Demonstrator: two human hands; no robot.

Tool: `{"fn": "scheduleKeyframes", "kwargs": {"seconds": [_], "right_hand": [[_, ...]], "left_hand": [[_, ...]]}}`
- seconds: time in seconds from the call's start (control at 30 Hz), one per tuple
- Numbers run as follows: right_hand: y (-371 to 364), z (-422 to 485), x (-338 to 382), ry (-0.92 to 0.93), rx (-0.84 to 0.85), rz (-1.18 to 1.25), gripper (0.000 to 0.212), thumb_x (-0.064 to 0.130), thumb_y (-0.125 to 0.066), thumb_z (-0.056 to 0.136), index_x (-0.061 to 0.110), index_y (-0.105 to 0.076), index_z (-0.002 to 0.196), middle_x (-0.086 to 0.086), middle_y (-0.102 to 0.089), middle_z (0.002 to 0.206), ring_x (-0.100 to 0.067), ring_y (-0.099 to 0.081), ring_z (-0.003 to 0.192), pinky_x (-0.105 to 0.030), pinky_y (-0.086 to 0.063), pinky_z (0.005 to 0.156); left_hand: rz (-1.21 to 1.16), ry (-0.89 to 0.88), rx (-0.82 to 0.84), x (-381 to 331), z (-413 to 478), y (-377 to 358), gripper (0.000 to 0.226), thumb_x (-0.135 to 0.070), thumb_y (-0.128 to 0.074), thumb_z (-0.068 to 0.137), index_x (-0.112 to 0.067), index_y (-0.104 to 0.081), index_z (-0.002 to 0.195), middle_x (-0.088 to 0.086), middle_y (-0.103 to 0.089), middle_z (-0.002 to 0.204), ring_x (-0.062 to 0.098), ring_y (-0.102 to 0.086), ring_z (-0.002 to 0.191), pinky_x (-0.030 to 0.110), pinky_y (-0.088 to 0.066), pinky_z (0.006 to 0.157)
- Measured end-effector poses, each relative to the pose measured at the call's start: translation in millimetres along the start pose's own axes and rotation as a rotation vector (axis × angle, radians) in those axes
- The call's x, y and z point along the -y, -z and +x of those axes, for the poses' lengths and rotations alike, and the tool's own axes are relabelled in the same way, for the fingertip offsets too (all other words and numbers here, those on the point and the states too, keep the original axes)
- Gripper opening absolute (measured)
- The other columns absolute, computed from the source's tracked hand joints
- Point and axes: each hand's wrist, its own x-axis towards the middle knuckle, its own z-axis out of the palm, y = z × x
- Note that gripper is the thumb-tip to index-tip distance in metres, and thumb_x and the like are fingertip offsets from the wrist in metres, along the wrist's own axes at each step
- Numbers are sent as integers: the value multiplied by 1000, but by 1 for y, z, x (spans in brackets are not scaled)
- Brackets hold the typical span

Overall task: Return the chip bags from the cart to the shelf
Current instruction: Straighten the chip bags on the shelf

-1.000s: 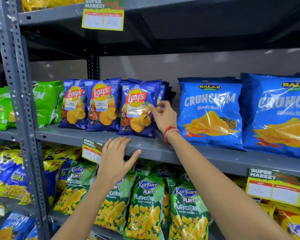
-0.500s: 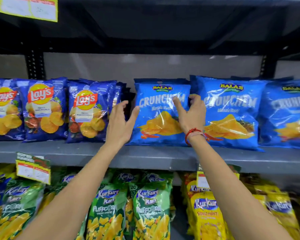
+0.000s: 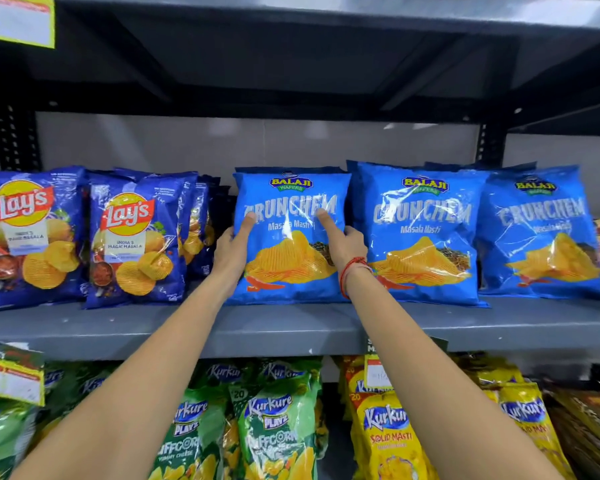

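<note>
A light blue Balaji Crunchem bag (image 3: 291, 199) stands upright on the grey middle shelf (image 3: 291, 327). My left hand (image 3: 232, 249) grips its left edge, thumb on the front. My right hand (image 3: 343, 242), with a red thread on the wrist, holds its right edge, thumb across the front. Two more Crunchem bags (image 3: 426, 233) stand in a row to the right. Dark blue Lay's bags (image 3: 132, 240) stand to the left. The cart is out of view.
Green Kurkure Puffcorn bags (image 3: 271, 431) and yellow Kurkure bags (image 3: 392, 441) fill the shelf below. Yellow price tags (image 3: 11, 379) hang on the shelf edges. Another shelf (image 3: 326, 15) runs overhead. A black perforated upright (image 3: 14, 140) stands at the back left.
My right hand left the Lay's bag and both hands moved right to the Crunchem bag, then closed on its two edges. The view shifted right along the shelf.
</note>
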Motion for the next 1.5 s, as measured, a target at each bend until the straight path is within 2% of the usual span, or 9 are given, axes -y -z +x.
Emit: {"fn": "scheduleKeyframes", "kwargs": {"seconds": [0.07, 0.2, 0.27, 0.53, 0.8, 0.93, 1.1, 1.27, 1.5], "right_hand": [[-1, -3, 5, 69, 11, 47, 44, 68, -59, 73, 30, -37, 70, 9, -33, 69, -21, -37, 87, -32, -31, 71], [-7, -4, 11, 195, -34, 171, 39, 56, -63, 79, 18, -58, 88, 12, -48, 73, -18, -43, 87, -32, -35, 81], [-12, -4, 8, 249, -86, 157, 48, 62, -62, 75, 14, -61, 82, 6, -51, 69, -21, -43, 82, -33, -37, 72], [-13, -5, -5, 296, -148, 68, 45, 56, -57, 84, 13, -49, 73, -1, -48, 65, -9, -39, 61, -23, -35, 56], [-1, -18, 5, 375, -237, -130, 63, 57, -51, 86, 18, -41, 134, -5, -60, 126, -24, -56, 114, -35, -42, 84], [28, -28, 17, 563, -328, -151, 54, 52, -50, 89, 18, -46, 131, -2, -58, 129, -18, -54, 118, -37, -46, 93], [92, -24, 17, 684, -522, -130, 46, 48, -52, 88, 13, -55, 118, -2, -61, 121, -20, -56, 111, -41, -48, 92], [151, -10, -13, 582, -633, -266, 53, 52, -49, 87, 10, -55, 120, -5, -60, 123, -25, -53, 116, -36, -42, 96], [183, -1, -39, 363, -466, -263, 69, 57, -56, 83, 14, -42, 136, -11, -52, 135, -26, -47, 127, -39, -39, 102]], "left_hand": [[-31, -60, -10, -1, 1, 3, 43, -48, -47, 93, -18, -52, 123, -9, -53, 115, 7, -52, 104, 18, -40, 78], [-69, -110, -66, -3, 3, 3, 54, -62, -47, 86, -19, -54, 116, -7, -61, 120, 6, -57, 105, 25, -45, 92], [-35, -129, -114, -3, -1, -2, 30, -52, -40, 94, -25, -52, 103, -18, -56, 101, 2, -51, 90, 17, -39, 76], [108, -199, -151, 10, -5, -12, 47, -51, -37, 95, -12, -49, 118, 2, -57, 109, 19, -53, 96, 23, -36, 70], [254, -332, -394, 8, -4, -9, 57, -51, -37, 92, -11, -41, 133, 14, -45, 134, 29, -41, 122, 35, -31, 96], [325, -643, -468, -18, -25, -29, 51, -41, -39, 93, -5, -45, 129, 18, -46, 129, 29, -40, 122, 21, -21, 100], [299, -889, -164, -44, -60, -97, 49, -38, -40, 93, -2, -47, 125, 16, -50, 125, 22, -41, 118, 18, -25, 103], [302, -829, 19, -36, -80, -160, 54, -42, -41, 90, -5, -45, 129, 14, -49, 129, 22, -41, 121, 30, -30, 103], [243, -258, 128, -7, -74, -194, 69, -50, -40, 94, -12, -16, 147, 13, -23, 154, 27, -23, 140, 38, -20, 110]]}}
